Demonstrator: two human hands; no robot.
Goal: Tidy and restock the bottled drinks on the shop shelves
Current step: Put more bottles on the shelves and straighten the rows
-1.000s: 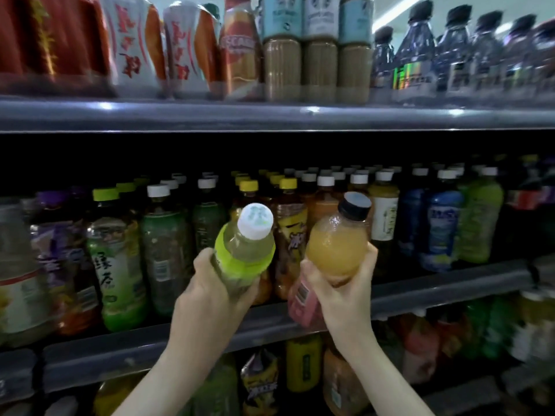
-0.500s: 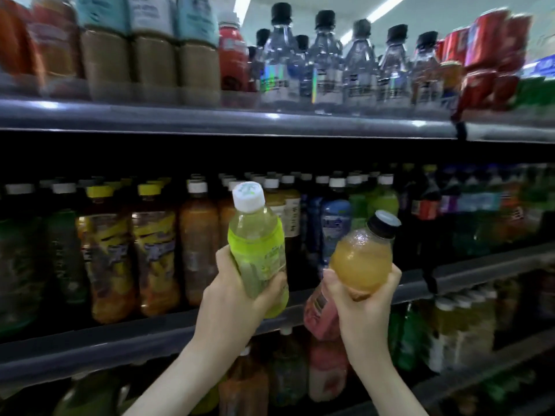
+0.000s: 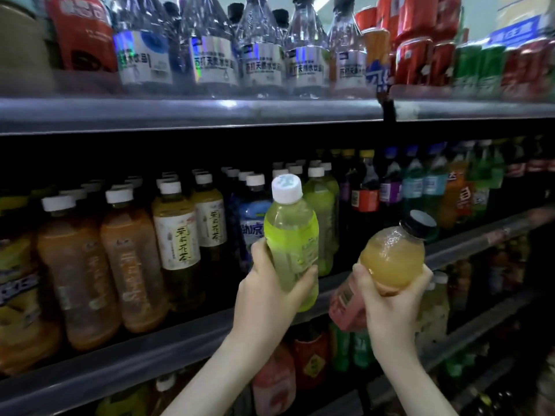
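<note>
Plastic on every side. Gripped a lime-green drink bottle (image 3: 291,235), white cap up, in the left hand (image 3: 270,289), fingers and thumb curled round its lower half. Clutched a black-capped orange juice bottle (image 3: 393,253) with a pink label, tilted rightward, in the right hand (image 3: 390,298), fingers wrapped round its belly. Held both just in front of the middle shelf (image 3: 180,340), ahead of matching green bottles (image 3: 321,211). Faced cream-labelled tea bottles (image 3: 177,235) and amber bottles (image 3: 129,259) leftward, cola bottles (image 3: 363,190) rightward. Looked up at clear water bottles (image 3: 258,55) and red cans (image 3: 414,55) along the upper shelf (image 3: 210,111). Made out Chinese characters on the labels, possibly tea names, too blurred to read.
</note>
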